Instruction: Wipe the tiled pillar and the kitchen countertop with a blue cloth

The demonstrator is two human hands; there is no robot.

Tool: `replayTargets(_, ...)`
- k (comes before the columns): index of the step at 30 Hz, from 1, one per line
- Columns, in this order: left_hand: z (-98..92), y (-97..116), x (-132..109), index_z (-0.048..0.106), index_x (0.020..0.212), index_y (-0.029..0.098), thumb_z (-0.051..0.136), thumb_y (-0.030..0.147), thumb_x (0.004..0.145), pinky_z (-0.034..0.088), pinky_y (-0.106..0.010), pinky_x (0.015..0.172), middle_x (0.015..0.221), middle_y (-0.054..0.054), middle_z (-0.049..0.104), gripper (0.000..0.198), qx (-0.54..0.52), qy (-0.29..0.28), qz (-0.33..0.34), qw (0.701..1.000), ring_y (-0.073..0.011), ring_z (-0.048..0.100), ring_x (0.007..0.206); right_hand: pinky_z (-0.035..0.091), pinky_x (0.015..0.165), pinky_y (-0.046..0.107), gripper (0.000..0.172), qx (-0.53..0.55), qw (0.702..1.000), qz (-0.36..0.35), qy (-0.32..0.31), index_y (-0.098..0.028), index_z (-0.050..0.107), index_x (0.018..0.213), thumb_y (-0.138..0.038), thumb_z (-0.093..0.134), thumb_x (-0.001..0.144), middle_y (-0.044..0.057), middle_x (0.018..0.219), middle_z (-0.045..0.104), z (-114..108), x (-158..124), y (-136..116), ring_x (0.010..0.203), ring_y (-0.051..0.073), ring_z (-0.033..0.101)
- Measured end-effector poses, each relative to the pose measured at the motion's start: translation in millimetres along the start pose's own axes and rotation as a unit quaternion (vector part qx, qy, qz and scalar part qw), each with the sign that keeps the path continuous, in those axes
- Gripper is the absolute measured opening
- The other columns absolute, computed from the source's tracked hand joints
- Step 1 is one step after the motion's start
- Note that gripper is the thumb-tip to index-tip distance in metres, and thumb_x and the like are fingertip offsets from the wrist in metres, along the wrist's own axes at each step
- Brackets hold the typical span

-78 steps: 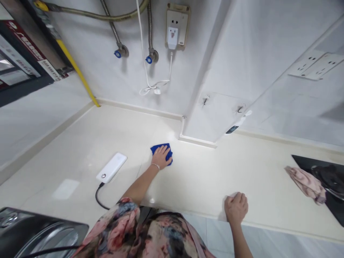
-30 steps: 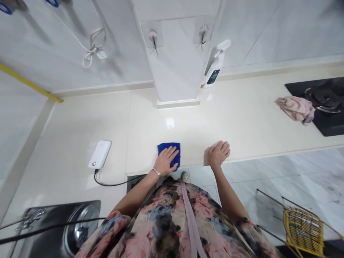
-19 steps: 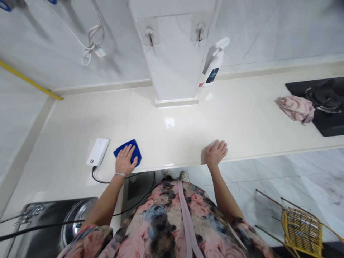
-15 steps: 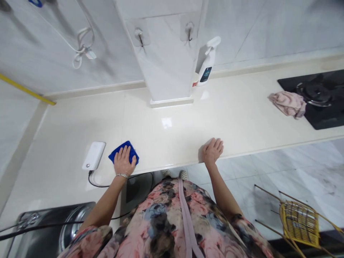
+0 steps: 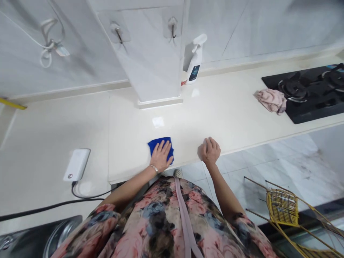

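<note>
My left hand (image 5: 160, 157) lies with its fingers spread flat on top of a folded blue cloth (image 5: 156, 143), pressing it against the pale countertop (image 5: 228, 118) close to the front edge. The cloth shows beyond the fingertips and beside the thumb. To the right, my right hand (image 5: 211, 150) rests on the counter near the same edge. Its fingers are close together and slightly bent, with nothing visible under them.
A white power bank (image 5: 77, 164) with a black cable lies at the left. By the pillar (image 5: 158, 71) stands a white spray bottle (image 5: 195, 62). A pink cloth (image 5: 271, 100) touches the black gas hob (image 5: 317, 89). A yellow wicker chair (image 5: 283, 206) stands on the floor.
My left hand has slid right along the counter with the blue cloth beneath it, away from the power bank and closer to my right hand. The view has shifted right.
</note>
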State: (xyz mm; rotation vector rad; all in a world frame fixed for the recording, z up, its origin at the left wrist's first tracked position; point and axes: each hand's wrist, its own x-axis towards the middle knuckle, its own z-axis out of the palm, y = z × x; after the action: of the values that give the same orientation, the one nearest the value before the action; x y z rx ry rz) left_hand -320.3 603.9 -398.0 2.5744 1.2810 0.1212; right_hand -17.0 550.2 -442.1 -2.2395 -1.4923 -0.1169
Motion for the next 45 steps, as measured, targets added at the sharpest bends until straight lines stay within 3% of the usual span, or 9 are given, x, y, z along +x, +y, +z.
replayTargets(8,19.1,65,74,0.031,0.164,0.014,0.041,0.047,0.100,0.005,-0.051,0.134,0.173,-0.009,0.026,0.073,-0.039,-0.059,0.161,0.984,-0.0304,0.012,0.162,0.036,0.110,0.045,0.043,0.032,0.999,0.007,-0.011,-0.018,0.062,0.138,-0.034,0.040,0.104,0.013,0.149,0.056,-7,5,-3,0.139,0.027,0.042)
replayTargets(14,26.8,104,122,0.035,0.162,0.012,0.046,0.049,0.096,0.008,-0.053,0.133,0.171,-0.012,0.029,0.076,-0.033,-0.066,0.191,0.979,-0.0327,0.016,0.161,0.036,0.111,0.038,0.045,0.115,0.993,0.034,-0.018,-0.022,0.065,0.136,-0.037,0.034,0.106,0.008,0.146,0.061,-11,12,-1,0.138,0.022,0.046)
replayTargets(18,27.7,119,151,0.033,0.163,0.010,0.043,0.050,0.097,0.012,-0.052,0.132,0.171,-0.013,0.029,0.078,-0.004,-0.067,0.219,0.973,-0.0320,0.016,0.161,0.036,0.113,0.041,0.050,0.152,0.987,0.045,-0.034,-0.022,0.057,0.145,-0.044,0.035,0.106,0.008,0.151,0.057,-12,16,2,0.140,0.023,0.046)
replayTargets(24,26.2,131,192,0.036,0.161,0.009,0.047,0.036,0.094,0.009,-0.050,0.132,0.172,-0.012,0.027,0.073,0.016,-0.086,0.224,0.971,-0.0314,0.016,0.161,0.038,0.116,0.044,0.060,0.153,0.984,0.060,-0.065,-0.020,0.041,0.158,-0.048,0.031,0.106,0.010,0.163,0.045,-15,20,6,0.146,0.025,0.042)
replayTargets(29,21.7,109,173,0.039,0.160,0.010,0.045,0.048,0.099,0.012,-0.049,0.132,0.170,-0.012,0.033,0.072,-0.017,-0.083,0.248,0.965,-0.0300,0.021,0.160,0.036,0.118,0.043,0.054,0.141,0.987,0.025,-0.066,-0.022,0.051,0.151,-0.046,0.033,0.106,0.009,0.156,0.053,-17,15,12,0.145,0.024,0.044)
replayTargets(36,0.7,23,92,0.038,0.161,0.017,0.047,0.055,0.099,0.014,-0.051,0.132,0.170,-0.010,0.033,0.074,-0.014,-0.090,0.221,0.971,-0.0297,0.022,0.159,0.034,0.118,0.046,0.051,0.088,0.994,-0.015,-0.066,-0.019,0.057,0.143,-0.045,0.042,0.102,0.011,0.154,0.055,-11,6,15,0.148,0.026,0.040)
replayTargets(39,-2.2,5,60,0.040,0.160,0.015,0.048,0.053,0.099,0.015,-0.052,0.132,0.168,-0.012,0.035,0.072,-0.028,-0.055,0.164,0.985,-0.0306,0.024,0.159,0.035,0.118,0.049,0.054,0.074,0.995,-0.017,-0.068,-0.017,0.056,0.143,-0.044,0.049,0.097,0.014,0.155,0.054,-10,6,12,0.148,0.029,0.039)
replayTargets(42,-1.0,2,46,0.043,0.158,0.015,0.048,0.053,0.099,0.017,-0.055,0.131,0.165,-0.013,0.041,0.070,-0.082,-0.005,0.114,0.990,-0.0310,0.029,0.157,0.036,0.118,0.056,0.053,0.076,0.995,0.030,-0.059,-0.013,0.056,0.142,-0.034,0.048,0.094,0.018,0.153,0.053,-8,7,-10,0.147,0.033,0.040)
replayTargets(45,-3.4,-5,49,0.044,0.157,0.015,0.039,0.054,0.103,0.030,-0.050,0.128,0.158,-0.014,0.051,0.067,-0.216,0.048,0.072,0.973,-0.0264,0.044,0.149,0.039,0.118,0.056,0.056,0.125,0.990,-0.008,-0.062,-0.006,0.050,0.146,-0.026,0.042,0.095,0.024,0.155,0.048,-5,2,-65,0.146,0.033,0.042)
